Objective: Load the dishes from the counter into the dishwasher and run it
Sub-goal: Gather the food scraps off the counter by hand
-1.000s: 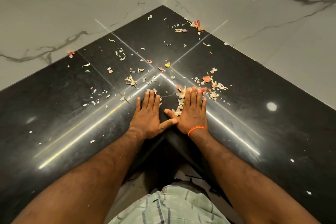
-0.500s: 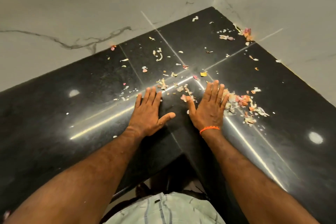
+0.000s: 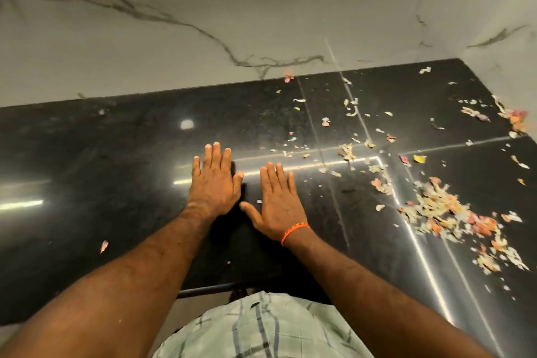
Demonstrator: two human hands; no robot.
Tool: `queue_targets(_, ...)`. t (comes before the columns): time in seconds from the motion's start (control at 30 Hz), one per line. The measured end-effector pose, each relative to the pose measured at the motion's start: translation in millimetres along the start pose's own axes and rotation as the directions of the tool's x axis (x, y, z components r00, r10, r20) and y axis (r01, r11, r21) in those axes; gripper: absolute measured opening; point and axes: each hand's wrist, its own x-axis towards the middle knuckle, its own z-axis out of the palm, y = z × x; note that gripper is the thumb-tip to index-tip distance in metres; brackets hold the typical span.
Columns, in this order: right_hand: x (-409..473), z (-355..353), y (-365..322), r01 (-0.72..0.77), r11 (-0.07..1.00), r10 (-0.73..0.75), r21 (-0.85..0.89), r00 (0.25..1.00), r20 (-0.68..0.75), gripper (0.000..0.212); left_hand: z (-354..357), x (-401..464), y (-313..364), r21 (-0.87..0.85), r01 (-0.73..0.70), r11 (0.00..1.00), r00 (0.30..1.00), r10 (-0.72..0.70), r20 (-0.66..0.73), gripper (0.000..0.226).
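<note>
hands: left hand (image 3: 213,183) and right hand (image 3: 279,203) spread flat on the black desk (image 3: 116,171), holding nothing
scraps: peel pile (image 3: 447,212) right of right hand
tip: probably sweep scraps together with a flat palm

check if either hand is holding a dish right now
No, the left hand and right hand both lie flat with straight fingers on the black counter, and no dish is in view.
</note>
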Motion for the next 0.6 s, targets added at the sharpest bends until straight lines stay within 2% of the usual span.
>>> queue_targets(0.07, 3.7, 11.8, -16.7, 0.023, 0.998, -0.021, -0.053, 0.999, 0.039, 0.106, 0.5, -10.9, -25.2, -0.003, 0.073, 0.997, 0.997, -0.073, 0.004, 0.072)
queue_targets(0.13, 13.8, 16.1, -23.1, -0.004, 0.996, 0.009, -0.086, 0.999, 0.054, 0.106, 1.9, -20.6, -44.7, 0.000, 0.124, 0.992, 0.992, -0.124, 0.011, 0.073)
queue_targets(0.37, 71.1, -3.8, -1.8, -0.247, 0.963, 0.248, -0.103, 0.969, 0.001, 0.096, 7.2, -48.4, -87.3, -0.043, 0.233, 0.972, 0.972, -0.231, 0.044, 0.073)
queue_targets(0.43, 74.4, -1.6, -16.9, -0.151, 0.984, 0.151, -0.099, 0.989, -0.006, 0.093, 7.4, -55.4, -95.4, -0.051, 0.260, 0.964, 0.965, -0.258, 0.046, 0.073)
queue_targets(0.5, 70.3, 6.7, -45.2, 0.032, 0.996, -0.032, -0.078, 0.999, 0.005, 0.089, 6.0, -62.4, -102.3, -0.066, 0.303, 0.951, 0.953, -0.300, 0.042, 0.072)
queue_targets(0.6, 60.7, 28.9, -97.2, 0.263, 0.965, -0.262, -0.013, 0.964, 0.054, 0.084, 3.7, -74.0, -115.2, -0.100, 0.370, 0.924, 0.929, -0.370, 0.020, 0.068)
